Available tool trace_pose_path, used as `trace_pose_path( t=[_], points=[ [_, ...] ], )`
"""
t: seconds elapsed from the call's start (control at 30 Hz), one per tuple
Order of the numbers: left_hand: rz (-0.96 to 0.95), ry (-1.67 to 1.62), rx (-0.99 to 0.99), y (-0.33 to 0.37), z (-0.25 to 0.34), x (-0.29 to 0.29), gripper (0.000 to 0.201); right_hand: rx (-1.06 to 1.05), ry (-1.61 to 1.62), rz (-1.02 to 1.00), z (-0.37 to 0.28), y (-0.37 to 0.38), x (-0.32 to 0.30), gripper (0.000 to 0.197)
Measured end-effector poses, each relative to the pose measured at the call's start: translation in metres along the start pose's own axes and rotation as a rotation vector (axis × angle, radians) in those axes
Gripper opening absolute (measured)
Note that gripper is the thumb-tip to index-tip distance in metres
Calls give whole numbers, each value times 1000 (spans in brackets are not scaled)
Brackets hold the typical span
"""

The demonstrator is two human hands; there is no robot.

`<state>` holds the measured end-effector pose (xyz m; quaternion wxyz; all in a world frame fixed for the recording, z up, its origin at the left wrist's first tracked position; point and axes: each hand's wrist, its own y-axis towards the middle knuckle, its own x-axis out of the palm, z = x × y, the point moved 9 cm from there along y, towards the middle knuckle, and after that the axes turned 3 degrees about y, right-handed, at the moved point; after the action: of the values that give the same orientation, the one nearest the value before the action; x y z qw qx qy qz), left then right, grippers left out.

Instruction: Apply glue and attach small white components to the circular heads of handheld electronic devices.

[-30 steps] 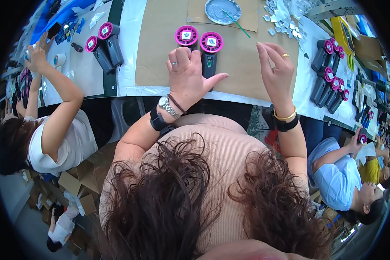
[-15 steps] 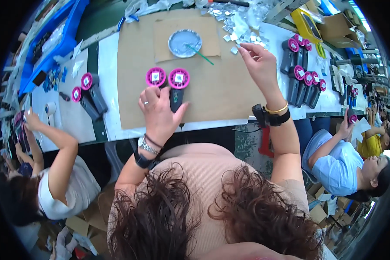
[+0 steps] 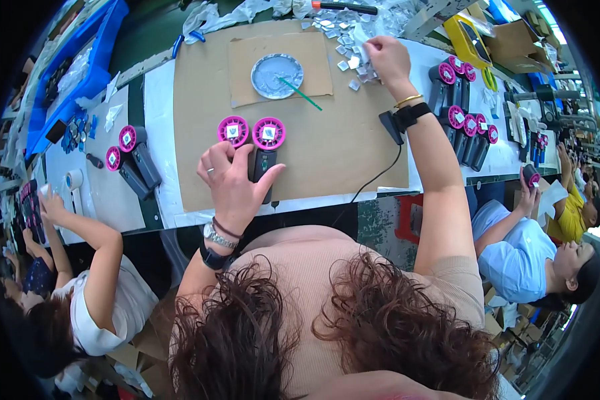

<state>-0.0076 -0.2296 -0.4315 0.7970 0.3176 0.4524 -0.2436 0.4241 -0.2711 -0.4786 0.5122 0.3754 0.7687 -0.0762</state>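
Note:
Two black handheld fans with round magenta grilles lie side by side on brown cardboard before me, a left fan [image 3: 233,131] and a right fan [image 3: 269,133]. A small white square with a dark mark sits at the centre of each grille. My left hand [image 3: 229,180] rests over them, its thumb spread across the right fan's black handle and its other fingers bent; it covers the left fan's handle. Farther off to the right, my right hand [image 3: 388,60] has its fingertips pinched together at a heap of small silvery square pieces [image 3: 343,50]. Whatever lies between them is hidden.
A round dish [image 3: 277,76] of grey paste with a green stick [image 3: 300,93] stands beyond the fans. More fans [image 3: 463,120] lie at right, and two [image 3: 130,157] at left. A dark cable hangs from my right wrist strap. Co-workers sit on both sides.
My right hand has reached farther away, up to the heap of square pieces, and its fingers have closed. My left hand stays over the two fans, which lie as before.

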Motion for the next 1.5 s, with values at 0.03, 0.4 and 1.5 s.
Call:
trace_pose_path(
  t=[0.03,0.4,1.5],
  points=[
    [12,23,14,1,3,2,51,-92,23,115,3,4,-9,31],
    [-18,-19,85,-14,12,10,40,32,812,-258,-103,-162,-48,13],
    [40,-43,141,-19,15,17,41,-68,776,-462,-160,-178,16,16]
  ],
)
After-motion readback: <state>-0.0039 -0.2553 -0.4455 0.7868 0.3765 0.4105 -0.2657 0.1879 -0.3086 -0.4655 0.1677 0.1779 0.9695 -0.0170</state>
